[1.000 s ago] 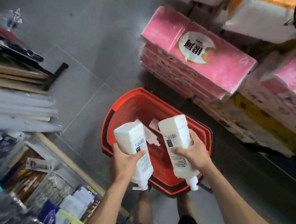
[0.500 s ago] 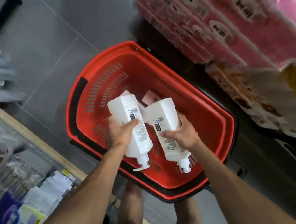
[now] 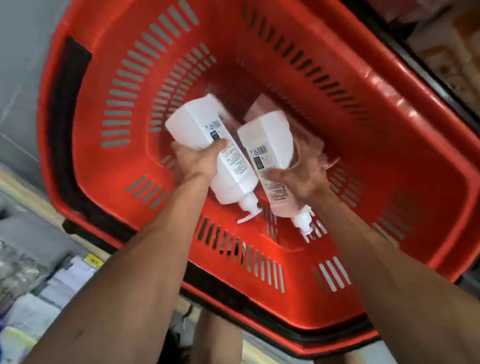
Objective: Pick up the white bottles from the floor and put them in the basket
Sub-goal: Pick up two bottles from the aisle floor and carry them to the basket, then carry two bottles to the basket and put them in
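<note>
Two white pump bottles hang inside the red basket (image 3: 409,135), pump ends toward me. My left hand (image 3: 196,163) grips the left bottle (image 3: 222,153) around its middle, thumb across the label. My right hand (image 3: 299,180) grips the right bottle (image 3: 267,144) around its lower half. Both bottles are low in the basket, close to its floor and side by side. Beneath the right bottle lies another item in clear wrap (image 3: 265,106), mostly hidden.
The basket has slotted walls and a black handle (image 3: 68,119) along its left rim. Shelf goods (image 3: 15,272) crowd the left edge. Blurred stacked packages (image 3: 457,31) stand at the right. My legs show below the basket.
Both hands have carried the bottles down from above the rim into the basket. The camera has dropped closer, so the basket now fills the view.
</note>
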